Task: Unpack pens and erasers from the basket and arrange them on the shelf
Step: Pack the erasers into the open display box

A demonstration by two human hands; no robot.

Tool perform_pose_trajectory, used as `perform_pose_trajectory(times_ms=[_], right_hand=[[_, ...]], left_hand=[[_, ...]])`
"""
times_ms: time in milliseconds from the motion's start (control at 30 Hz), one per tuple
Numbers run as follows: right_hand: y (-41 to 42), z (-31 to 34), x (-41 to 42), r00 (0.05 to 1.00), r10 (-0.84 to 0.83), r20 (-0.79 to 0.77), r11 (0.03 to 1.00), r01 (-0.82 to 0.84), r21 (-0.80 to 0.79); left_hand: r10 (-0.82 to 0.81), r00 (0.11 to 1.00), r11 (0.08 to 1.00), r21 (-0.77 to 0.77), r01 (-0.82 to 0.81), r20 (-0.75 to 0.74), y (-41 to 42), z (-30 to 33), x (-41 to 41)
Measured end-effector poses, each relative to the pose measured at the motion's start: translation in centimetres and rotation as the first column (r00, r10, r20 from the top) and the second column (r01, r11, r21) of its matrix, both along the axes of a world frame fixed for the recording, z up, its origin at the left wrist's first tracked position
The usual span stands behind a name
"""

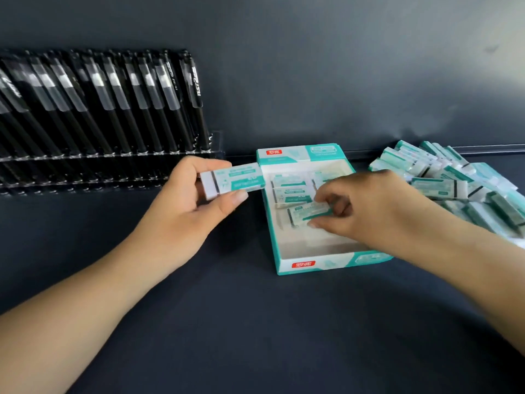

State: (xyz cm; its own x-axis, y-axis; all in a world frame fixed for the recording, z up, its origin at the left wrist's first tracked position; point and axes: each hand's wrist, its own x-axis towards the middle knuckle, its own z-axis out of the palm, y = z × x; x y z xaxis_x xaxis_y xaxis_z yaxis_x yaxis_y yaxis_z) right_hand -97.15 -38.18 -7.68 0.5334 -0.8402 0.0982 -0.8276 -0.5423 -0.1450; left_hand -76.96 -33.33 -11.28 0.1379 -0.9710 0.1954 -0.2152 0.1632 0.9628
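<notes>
The right hand reaches in from the right and pinches an eraser between thumb and fingertips, low inside an open teal-and-white box that sits on the dark shelf. This eraser lies slightly askew, its long axis running left to right with the right end tipped a little toward the back wall, and it sits just in front of the erasers already laid flat in the back of the box, which run left to right in neat rows. The near half of the box floor is bare. The left hand holds a second eraser just beside the box's left wall, thumb beneath and fingers curled over the top; its long axis also runs left to right, its teal end pointing at the box and reaching about level with the wall. That seems to be the relation that matters next: the held eraser already points the way the rows run, so it likely needs only to travel right and down into the box (the left hand is the nearer one to that side). To the right of the box lies a loose heap of erasers, close to the right forearm. At the far left, black pens lean in a clear rack against the wall. No basket is in view.
</notes>
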Motion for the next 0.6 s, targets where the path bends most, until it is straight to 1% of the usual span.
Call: perform_pose_trajectory(times_ms=[67, 167, 267, 367, 467, 533, 600], right_hand=[[-0.12, -0.47, 0.26, 1.0, 0.014, -0.02, 1.0, -0.014, 0.018], [-0.39, -0.74, 0.35, 0.999, 0.049, -0.002, 0.999, -0.049, 0.019], [-0.43, -0.63, 0.03, 0.997, 0.079, 0.025, 0.996, -0.08, 0.029], [-0.4, -0.43, -0.28, 0.994, 0.106, 0.041, 0.992, -0.109, 0.07], [-0.42, -0.53, -0.42, 0.994, 0.098, 0.043, 0.993, -0.1, 0.059], [-0.33, -0.57, -0.39, 0.995, 0.083, 0.056, 0.995, -0.086, 0.041], [-0.37, -0.5, -0.25, 0.996, 0.069, 0.064, 0.997, -0.071, 0.032]], left_hand=[[-0.037, 0.996, 0.999, -0.013, 0.039, 0.076, 0.18, -0.23, -0.54], [-0.062, 0.964, 0.997, -0.026, 0.071, 0.259, 0.47, -0.33, -0.82], [-0.061, 0.943, 0.997, -0.019, 0.072, 0.328, 0.7, -0.31, -0.81], [-0.06, 0.926, 0.996, -0.039, 0.08, 0.372, 0.76, -0.44, -0.84], [-0.062, 0.923, 0.995, -0.048, 0.087, 0.381, 0.76, -0.61, -0.65], [-0.081, 0.93, 0.995, -0.023, 0.095, 0.359, 0.74, -0.74, -0.43], [-0.098, 0.951, 0.995, 0.036, 0.092, 0.294, 0.75, -0.83, -0.25]])
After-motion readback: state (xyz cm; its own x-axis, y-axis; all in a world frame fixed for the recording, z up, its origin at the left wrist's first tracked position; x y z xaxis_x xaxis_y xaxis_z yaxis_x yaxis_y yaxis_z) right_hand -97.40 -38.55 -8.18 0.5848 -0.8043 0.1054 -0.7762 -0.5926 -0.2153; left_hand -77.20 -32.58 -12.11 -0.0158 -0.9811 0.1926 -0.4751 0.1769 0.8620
